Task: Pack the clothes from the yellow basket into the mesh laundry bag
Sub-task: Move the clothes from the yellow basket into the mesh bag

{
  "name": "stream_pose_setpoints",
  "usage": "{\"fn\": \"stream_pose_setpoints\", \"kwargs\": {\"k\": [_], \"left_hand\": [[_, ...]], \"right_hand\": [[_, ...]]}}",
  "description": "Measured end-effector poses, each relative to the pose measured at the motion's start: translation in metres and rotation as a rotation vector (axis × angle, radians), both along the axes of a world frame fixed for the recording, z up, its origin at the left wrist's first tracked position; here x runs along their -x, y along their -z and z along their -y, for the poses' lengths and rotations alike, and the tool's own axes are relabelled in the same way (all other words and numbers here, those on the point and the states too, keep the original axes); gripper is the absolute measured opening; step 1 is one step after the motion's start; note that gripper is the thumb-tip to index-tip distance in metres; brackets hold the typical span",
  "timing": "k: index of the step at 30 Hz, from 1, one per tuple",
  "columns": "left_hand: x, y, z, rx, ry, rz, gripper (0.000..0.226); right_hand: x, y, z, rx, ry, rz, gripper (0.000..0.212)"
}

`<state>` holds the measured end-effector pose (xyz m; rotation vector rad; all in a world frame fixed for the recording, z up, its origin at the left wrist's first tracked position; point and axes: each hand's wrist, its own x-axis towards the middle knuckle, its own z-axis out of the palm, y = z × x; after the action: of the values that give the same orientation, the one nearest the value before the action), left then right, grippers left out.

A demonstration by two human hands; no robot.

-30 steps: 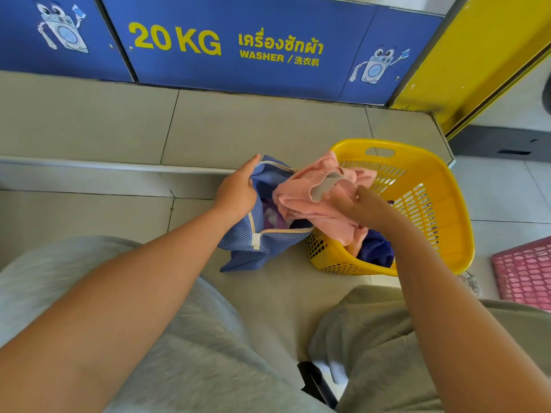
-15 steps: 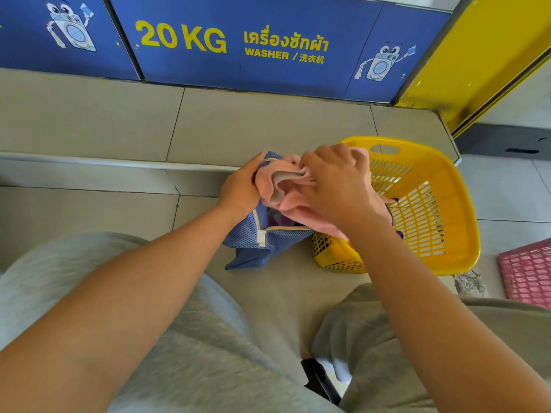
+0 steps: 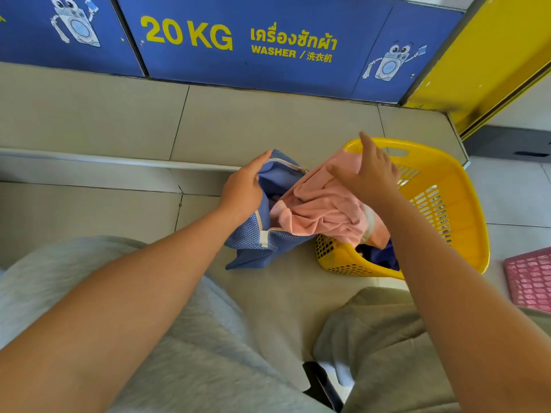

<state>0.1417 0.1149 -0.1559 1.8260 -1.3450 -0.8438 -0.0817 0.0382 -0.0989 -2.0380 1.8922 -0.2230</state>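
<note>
My left hand (image 3: 243,189) grips the left rim of the blue mesh laundry bag (image 3: 253,242) and holds its zippered mouth open on the tiled floor. A pink garment (image 3: 322,210) lies partly in the bag's mouth and partly over the near-left rim of the yellow basket (image 3: 465,189), which is tilted beside the bag. My right hand (image 3: 368,171) rests on top of the pink garment with its fingers spread, gripping nothing. A dark blue cloth (image 3: 384,259) is still inside the basket, partly hidden by my right forearm.
A blue washer panel (image 3: 268,40) marked 20 KG and a yellow panel (image 3: 492,55) stand behind a tiled step. A pink basket (image 3: 530,278) sits at the right edge. My knees in grey trousers fill the foreground.
My right hand carried the pink garment from the basket over to the bag's mouth, then spread its fingers and drew back slightly to the right. My left hand stayed on the bag's rim.
</note>
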Motion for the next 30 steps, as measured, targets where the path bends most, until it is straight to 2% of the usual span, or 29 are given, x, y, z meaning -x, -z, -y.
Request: {"fn": "stream_pose_setpoints", "kwargs": {"k": [2, 5, 8, 10, 12, 15, 18, 21, 23, 26, 28, 30], "left_hand": [[0.0, -0.002, -0.002, 0.012, 0.028, -0.018, 0.061], [-0.001, -0.004, -0.001, 0.016, 0.072, -0.08, 0.057], [0.001, -0.004, 0.002, -0.007, 0.08, -0.086, 0.047], [0.002, -0.002, 0.003, -0.035, 0.074, -0.109, 0.045], [0.002, 0.0, 0.004, -0.056, 0.089, -0.167, 0.048], [0.001, -0.002, 0.004, -0.073, 0.089, -0.225, 0.051], [0.003, -0.009, 0.004, -0.067, 0.067, -0.259, 0.051], [0.005, -0.011, 0.003, -0.068, 0.07, -0.274, 0.052], [0.006, -0.01, 0.002, -0.061, 0.086, -0.27, 0.053], [0.005, -0.009, 0.002, -0.065, 0.068, -0.272, 0.053], [0.003, -0.009, 0.003, -0.068, 0.042, -0.278, 0.053], [0.001, -0.009, 0.004, -0.071, 0.018, -0.277, 0.053]], "right_hand": [[0.006, 0.012, 0.003, -0.166, 0.033, 0.002, 0.095], [0.008, 0.017, -0.001, -0.198, 0.019, -0.04, 0.068], [0.01, 0.014, -0.006, -0.007, -0.088, -0.077, 0.037], [0.008, 0.007, -0.011, 0.199, -0.144, -0.039, 0.027], [0.002, -0.003, -0.014, 0.411, -0.187, 0.014, 0.026], [-0.016, -0.02, -0.022, 0.603, -0.227, 0.04, 0.027], [-0.034, -0.015, -0.034, 0.606, -0.351, -0.132, 0.021], [-0.042, 0.005, -0.048, 0.161, -0.55, -0.43, 0.035], [-0.037, 0.003, -0.053, 0.009, -0.588, -0.412, 0.048], [-0.021, -0.01, -0.056, -0.024, -0.585, -0.281, 0.079], [-0.013, -0.013, -0.064, -0.017, -0.626, -0.407, 0.1], [-0.011, -0.001, -0.076, 0.049, -0.691, -0.626, 0.109]]}}
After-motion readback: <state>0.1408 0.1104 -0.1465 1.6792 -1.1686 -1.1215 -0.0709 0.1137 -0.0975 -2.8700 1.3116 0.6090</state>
